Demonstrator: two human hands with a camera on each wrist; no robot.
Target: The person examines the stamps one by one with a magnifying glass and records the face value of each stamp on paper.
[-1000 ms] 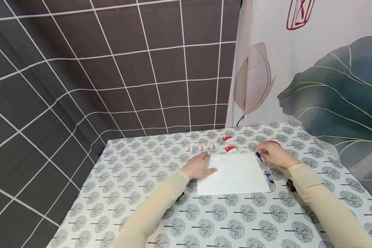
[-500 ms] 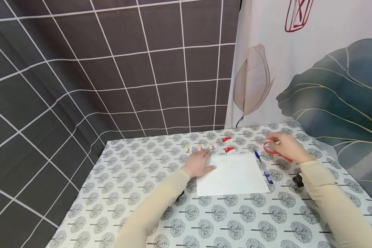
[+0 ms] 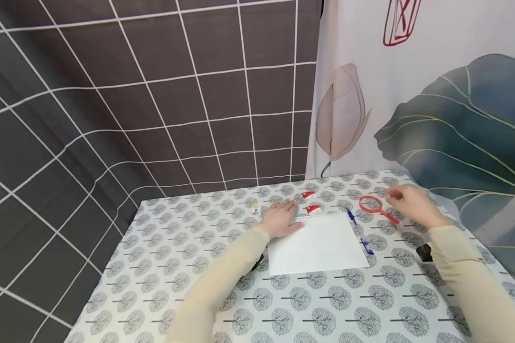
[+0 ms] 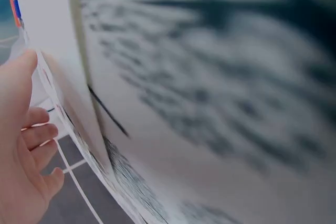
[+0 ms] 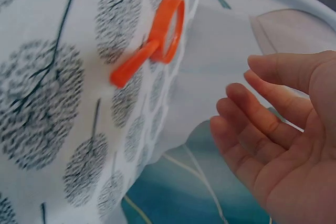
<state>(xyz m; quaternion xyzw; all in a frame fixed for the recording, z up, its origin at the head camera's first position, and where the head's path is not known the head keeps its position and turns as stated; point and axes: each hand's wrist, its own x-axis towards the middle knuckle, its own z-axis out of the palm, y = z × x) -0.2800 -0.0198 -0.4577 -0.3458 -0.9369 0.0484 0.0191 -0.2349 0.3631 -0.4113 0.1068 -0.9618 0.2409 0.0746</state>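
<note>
My left hand [image 3: 281,219] lies over the top left corner of a lined white notepad [image 3: 319,243], its fingers extended. The left wrist view shows those fingers [image 4: 39,135] loosely bent with nothing gripped. A small picture card [image 3: 255,208] lies just left of that hand, which hides what is under it. My right hand [image 3: 414,205] hovers, relaxed and holding nothing, right of a red magnifying glass [image 3: 371,204]. The right wrist view shows the magnifying glass [image 5: 167,30] on the cloth, apart from the fingers. A blue pen [image 3: 360,232] lies along the notepad's right edge.
Two small red-and-white cards [image 3: 313,209] lie beyond the notepad's top edge. A tree-patterned cloth [image 3: 189,271] covers the table. A dark gridded curtain [image 3: 223,95] and a white curtain with leaf prints [image 3: 347,109] hang behind it.
My right hand has moved from the pen's top to the magnifying glass, let go of it and drawn off to the right. My left hand has shifted slightly, now covering cards seen earlier.
</note>
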